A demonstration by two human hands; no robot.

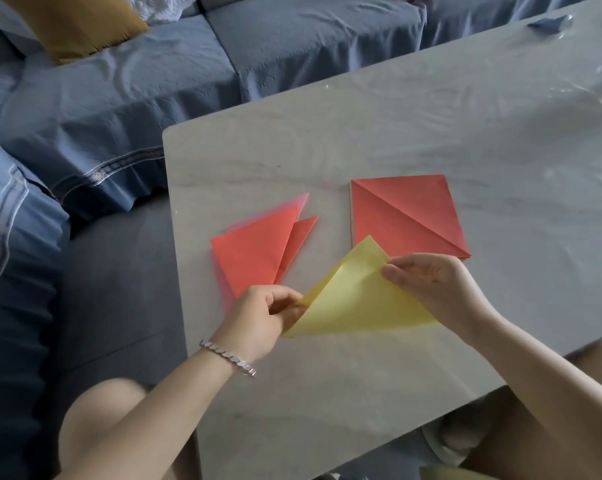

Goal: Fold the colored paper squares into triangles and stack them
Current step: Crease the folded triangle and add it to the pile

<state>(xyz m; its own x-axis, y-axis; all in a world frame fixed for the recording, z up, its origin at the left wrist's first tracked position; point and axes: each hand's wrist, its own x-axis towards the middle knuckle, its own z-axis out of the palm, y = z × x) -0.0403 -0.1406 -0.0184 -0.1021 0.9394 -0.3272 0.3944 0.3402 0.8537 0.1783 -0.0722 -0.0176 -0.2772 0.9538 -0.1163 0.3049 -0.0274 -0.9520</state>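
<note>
Both hands' grips pinched on yellow paper (355,299), left hand (258,320) low, right hand (431,282) apparently higher.

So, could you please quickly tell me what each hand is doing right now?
Left hand: closed, pinching the lower left corner of the yellow paper.
Right hand: closed, pinching the upper right edge of the same sheet.

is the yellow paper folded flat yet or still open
Partly folded, not flat. The yellow paper is held above the table, left hand and right hand pinching opposite corners, with the top layer bowed up.
</note>
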